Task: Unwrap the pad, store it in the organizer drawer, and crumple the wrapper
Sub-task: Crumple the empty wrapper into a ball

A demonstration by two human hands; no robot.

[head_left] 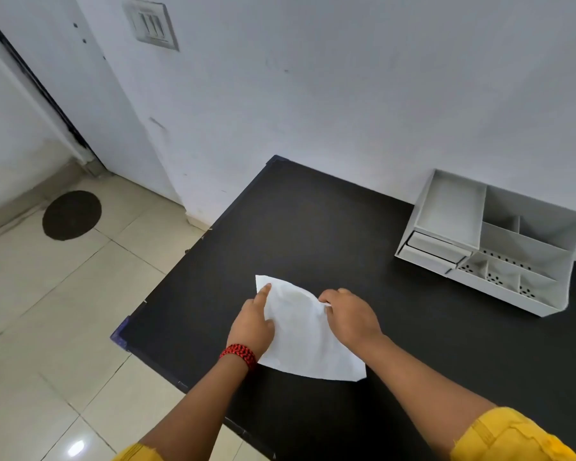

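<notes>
A white paper wrapper point(301, 334) lies flat on the black table point(313, 221), with a faint round shape showing through it near its far end. My left hand point(253, 322) presses its left side, index finger stretched out on the paper. My right hand point(350, 316) pinches the wrapper's right edge between thumb and fingers. The white organizer point(499, 241) stands at the back right against the wall; its two small drawers point(433, 251) sit at its lower left, slightly pulled out.
The table's left edge and near corner point(120, 337) drop off to a tiled floor point(47, 311). A dark round mat point(71, 215) lies on the floor. A white wall with a switch plate point(150, 24) runs behind the table.
</notes>
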